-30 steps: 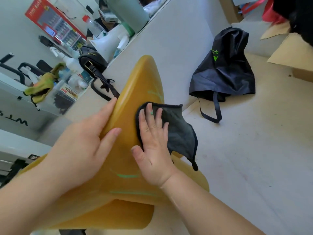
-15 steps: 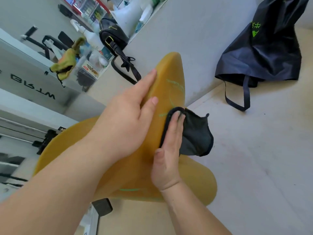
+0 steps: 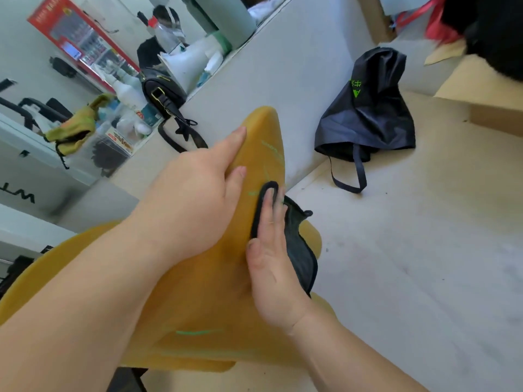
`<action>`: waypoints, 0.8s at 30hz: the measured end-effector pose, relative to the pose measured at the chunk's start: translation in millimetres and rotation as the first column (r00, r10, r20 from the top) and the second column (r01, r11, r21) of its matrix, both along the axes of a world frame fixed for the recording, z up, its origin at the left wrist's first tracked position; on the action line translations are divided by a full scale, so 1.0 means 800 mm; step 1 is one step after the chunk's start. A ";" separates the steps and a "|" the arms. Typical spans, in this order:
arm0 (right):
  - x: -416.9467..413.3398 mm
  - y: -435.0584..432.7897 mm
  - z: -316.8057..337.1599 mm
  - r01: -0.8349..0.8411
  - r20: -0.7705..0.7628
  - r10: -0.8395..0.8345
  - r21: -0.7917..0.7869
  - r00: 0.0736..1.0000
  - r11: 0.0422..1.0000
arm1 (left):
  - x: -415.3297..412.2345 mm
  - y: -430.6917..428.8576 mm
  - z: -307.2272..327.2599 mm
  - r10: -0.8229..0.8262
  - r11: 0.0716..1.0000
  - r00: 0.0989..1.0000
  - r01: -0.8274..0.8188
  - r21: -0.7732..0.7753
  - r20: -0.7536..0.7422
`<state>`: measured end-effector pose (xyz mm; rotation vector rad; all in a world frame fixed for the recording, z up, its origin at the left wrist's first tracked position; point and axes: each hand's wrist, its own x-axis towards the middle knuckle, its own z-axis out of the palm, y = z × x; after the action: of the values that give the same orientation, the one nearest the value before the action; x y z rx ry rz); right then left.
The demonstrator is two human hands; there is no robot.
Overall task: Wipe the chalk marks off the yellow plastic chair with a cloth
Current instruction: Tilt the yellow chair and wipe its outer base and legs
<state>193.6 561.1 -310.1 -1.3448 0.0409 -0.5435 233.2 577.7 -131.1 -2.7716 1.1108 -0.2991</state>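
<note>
The yellow plastic chair fills the lower middle of the view, its backrest rising to a rounded top. Green chalk marks streak the upper backrest, and another green line lies lower down. My left hand grips the backrest's left edge, fingers over the rim and thumb on the front. My right hand lies flat with straight fingers, pressing a dark grey cloth against the backrest. Part of the cloth hangs off the chair's right side.
A dark bag with green print slumps on the floor against a pale partition. A black handbag, bottles and a yellow rag crowd a counter at left. Cardboard lies at the far right. A person sits in the background.
My right hand has slid the cloth up the backrest toward its right edge, turning more edge-on. My left hand has moved up along the backrest's left rim. The view has swung.
</note>
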 end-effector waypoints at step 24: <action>-0.012 0.009 0.035 0.041 0.003 -0.043 0.244 0.999 0.969 | -0.043 -0.018 -0.001 0.152 0.981 0.981 -0.164 -0.102 -0.121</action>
<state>184.0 568.2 -281.9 -1.1029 0.1258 -0.5609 199.1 563.3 -132.2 -2.9874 0.9140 -0.1939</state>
